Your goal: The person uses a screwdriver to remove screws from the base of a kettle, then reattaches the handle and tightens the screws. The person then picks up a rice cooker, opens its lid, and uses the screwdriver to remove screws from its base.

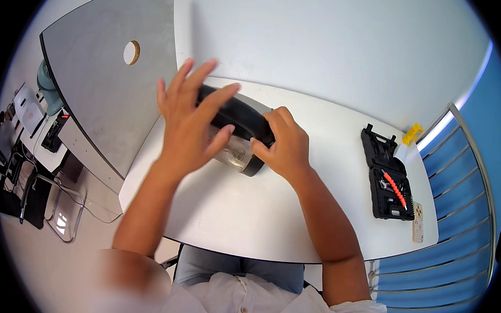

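Note:
A black, rounded, elongated device (242, 117) is tilted over the middle of the white table (231, 211). Below its black body shows a see-through part (235, 154) with a dark end; its exact kind I cannot make out. My right hand (289, 142) grips the right end of the black body, with the thumb on the near side. My left hand (186, 125) is raised at the device's left end, fingers spread and slightly blurred. It hides that end, so I cannot tell whether it touches the body.
At the table's right lies an open black tool case (379, 168) with an orange-red flexible shaft (394, 189). Near it are a pale remote control (418, 222) and a yellow item (413, 134). A grey partition (108, 77) stands left; metal railings (474, 160) run along the right.

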`<action>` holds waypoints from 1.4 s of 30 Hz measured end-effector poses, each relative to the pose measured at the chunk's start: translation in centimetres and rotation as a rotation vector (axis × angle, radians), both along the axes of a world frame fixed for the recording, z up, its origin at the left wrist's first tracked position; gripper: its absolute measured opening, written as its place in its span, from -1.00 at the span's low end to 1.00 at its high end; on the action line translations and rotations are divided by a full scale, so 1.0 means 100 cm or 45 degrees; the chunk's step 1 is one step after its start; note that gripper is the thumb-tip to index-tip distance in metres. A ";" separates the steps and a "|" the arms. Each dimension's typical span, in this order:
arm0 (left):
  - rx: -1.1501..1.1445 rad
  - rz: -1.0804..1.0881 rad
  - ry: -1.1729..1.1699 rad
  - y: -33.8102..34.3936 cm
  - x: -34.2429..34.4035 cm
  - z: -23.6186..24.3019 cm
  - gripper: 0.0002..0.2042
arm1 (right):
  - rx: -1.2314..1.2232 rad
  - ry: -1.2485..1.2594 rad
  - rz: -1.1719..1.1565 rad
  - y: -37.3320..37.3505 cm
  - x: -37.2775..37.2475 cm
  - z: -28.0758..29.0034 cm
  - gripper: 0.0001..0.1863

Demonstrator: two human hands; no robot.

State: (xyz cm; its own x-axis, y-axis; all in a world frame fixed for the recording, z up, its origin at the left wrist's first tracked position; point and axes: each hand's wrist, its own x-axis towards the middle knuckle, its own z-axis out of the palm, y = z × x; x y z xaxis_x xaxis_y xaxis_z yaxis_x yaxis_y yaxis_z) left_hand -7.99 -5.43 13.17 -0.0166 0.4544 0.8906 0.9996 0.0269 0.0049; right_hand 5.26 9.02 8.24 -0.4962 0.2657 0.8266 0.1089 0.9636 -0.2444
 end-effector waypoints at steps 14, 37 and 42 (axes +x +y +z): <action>-1.101 -0.128 -0.358 -0.005 0.007 0.023 -0.67 | -0.495 -0.333 0.311 0.003 0.053 0.052 -0.62; -1.335 -0.908 -1.791 -0.030 0.052 -0.021 -0.80 | -0.125 0.409 0.220 -0.039 0.149 -0.016 -0.55; -0.811 -1.201 -1.956 -0.069 0.062 -0.052 -0.71 | -0.534 0.588 0.334 -0.070 0.152 -0.025 -0.58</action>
State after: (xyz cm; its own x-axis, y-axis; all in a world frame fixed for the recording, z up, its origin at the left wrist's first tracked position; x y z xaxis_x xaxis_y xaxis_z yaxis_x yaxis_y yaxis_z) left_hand -1.81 -12.29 8.01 -0.1021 0.9921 0.0730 -0.1670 -0.0895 0.9819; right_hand 20.50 2.02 5.74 -0.2086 0.5294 0.8223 -0.3215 0.7570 -0.5688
